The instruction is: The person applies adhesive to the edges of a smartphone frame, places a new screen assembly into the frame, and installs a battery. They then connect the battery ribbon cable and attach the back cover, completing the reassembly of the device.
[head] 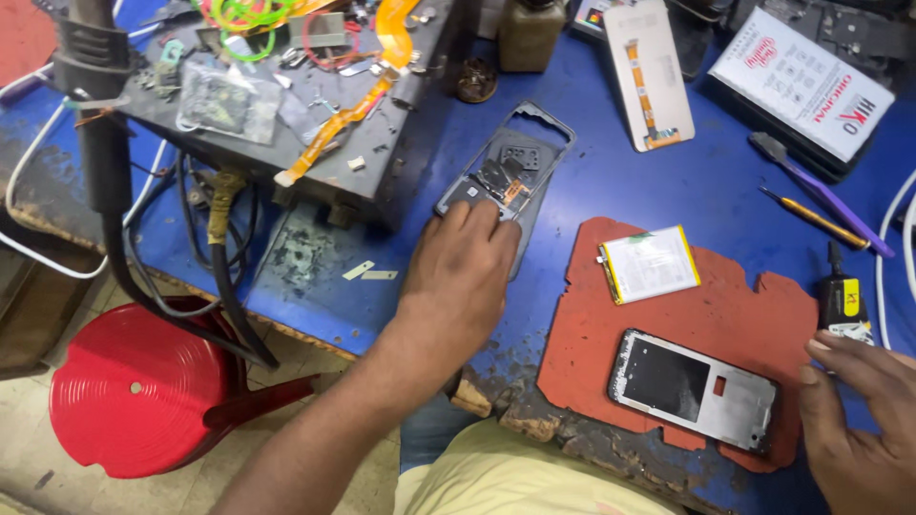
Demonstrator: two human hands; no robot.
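Two hands are at work on our blue bench (611, 181). Our left hand (465, 272) lies palm down with its fingers loosely spread, fingertips resting on the near end of a grey phone frame (510, 162) that lies flat beside a dark metal box (315, 95); we cannot tell whether it grips the frame. Our right hand (859, 420) rests half open at the right edge of a red mat (687, 305), holding nothing that we can see, just beside a phone body (692, 389) lying on that mat. A white battery (649, 263) lies on the mat farther back.
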